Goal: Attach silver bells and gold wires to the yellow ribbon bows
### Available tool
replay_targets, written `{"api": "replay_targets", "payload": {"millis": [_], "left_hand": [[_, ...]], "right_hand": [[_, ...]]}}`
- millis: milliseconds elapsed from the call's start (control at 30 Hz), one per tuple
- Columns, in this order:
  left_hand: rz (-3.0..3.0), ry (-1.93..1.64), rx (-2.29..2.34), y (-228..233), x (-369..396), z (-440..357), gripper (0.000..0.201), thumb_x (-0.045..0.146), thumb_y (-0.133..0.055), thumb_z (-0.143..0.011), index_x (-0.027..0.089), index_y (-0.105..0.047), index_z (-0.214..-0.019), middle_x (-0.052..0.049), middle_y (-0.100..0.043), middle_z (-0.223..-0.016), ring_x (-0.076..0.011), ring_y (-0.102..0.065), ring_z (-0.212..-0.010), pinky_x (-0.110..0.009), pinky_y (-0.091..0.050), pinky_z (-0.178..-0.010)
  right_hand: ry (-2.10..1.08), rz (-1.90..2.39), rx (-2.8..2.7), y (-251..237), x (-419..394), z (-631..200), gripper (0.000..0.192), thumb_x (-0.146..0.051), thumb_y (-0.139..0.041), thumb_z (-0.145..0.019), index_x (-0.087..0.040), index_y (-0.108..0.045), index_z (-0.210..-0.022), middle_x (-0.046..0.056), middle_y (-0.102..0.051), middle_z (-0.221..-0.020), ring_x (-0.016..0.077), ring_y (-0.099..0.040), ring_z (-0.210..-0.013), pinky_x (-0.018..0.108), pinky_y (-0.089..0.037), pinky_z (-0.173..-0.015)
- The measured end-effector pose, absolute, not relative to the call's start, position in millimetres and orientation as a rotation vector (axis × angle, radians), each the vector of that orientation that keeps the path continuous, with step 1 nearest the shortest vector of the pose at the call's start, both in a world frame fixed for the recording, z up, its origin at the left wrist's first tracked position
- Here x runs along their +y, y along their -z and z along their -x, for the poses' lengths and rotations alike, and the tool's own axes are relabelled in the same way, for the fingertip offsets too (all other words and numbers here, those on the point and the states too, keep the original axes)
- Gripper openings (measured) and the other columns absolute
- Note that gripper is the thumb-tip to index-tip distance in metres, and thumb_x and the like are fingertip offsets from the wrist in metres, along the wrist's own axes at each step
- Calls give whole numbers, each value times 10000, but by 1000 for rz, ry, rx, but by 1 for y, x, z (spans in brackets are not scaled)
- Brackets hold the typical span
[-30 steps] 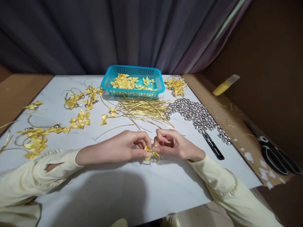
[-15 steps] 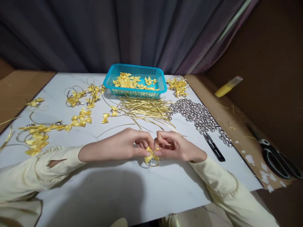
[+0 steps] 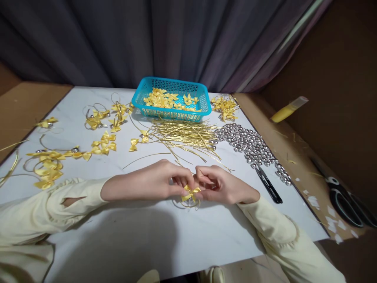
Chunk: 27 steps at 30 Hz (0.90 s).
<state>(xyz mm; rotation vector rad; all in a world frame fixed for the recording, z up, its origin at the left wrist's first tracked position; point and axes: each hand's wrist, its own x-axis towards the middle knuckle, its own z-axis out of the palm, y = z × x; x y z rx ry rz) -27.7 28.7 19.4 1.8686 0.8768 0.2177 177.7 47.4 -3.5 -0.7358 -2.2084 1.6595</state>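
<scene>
Between my two hands is a yellow ribbon bow, with a small silver bell and a loop of gold cord hanging below it. My left hand pinches the bow's left side between thumb and fingers. From the right, my right hand pinches its other side, with the fingers curled in. The fingertips partly hide the bow and the cord. Just beyond the hands lies a heap of gold cords.
A blue basket holding yellow bows stands at the back. Silver bells and black thread snips lie to the right, near large scissors and a yellow tube. More bows with cord loops are at left.
My fingertips have shifted slightly on the bow, and more of its right loop shows. The whole view has moved a little; both hands still pinch the bow.
</scene>
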Motion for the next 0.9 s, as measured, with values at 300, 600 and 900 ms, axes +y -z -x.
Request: {"api": "replay_targets", "payload": {"millis": [300,600,900], "left_hand": [[-1561,-134,856,-15,38,29,242,394,-459,-870,166,-535,-903,-2,-619,-756,-114,-549,-682,-203,-404,-622],[-1810,-163,876,-15,37,26,293,323,-400,-890,136,-599,-781,30,-481,-629,-85,-416,-578,-168,-323,-539],[-1827,-223,894,-10,30,21,358,382,-367,-902,135,-527,-699,39,-367,-589,-82,-343,-546,-185,-271,-507]], "right_hand": [[-1809,772,-2001,7,48,-181,397,-157,-604,-724,-216,-220,-643,-20,-530,-702,60,-309,-541,200,-251,-472],[-1896,781,-1945,7,47,-180,403,-154,-612,-719,-213,-221,-638,-19,-539,-686,48,-315,-517,194,-251,-465],[-1882,758,-1966,4,47,-179,404,-118,-602,-697,-218,-217,-626,-97,-296,-567,47,-209,-494,186,-186,-432]]}}
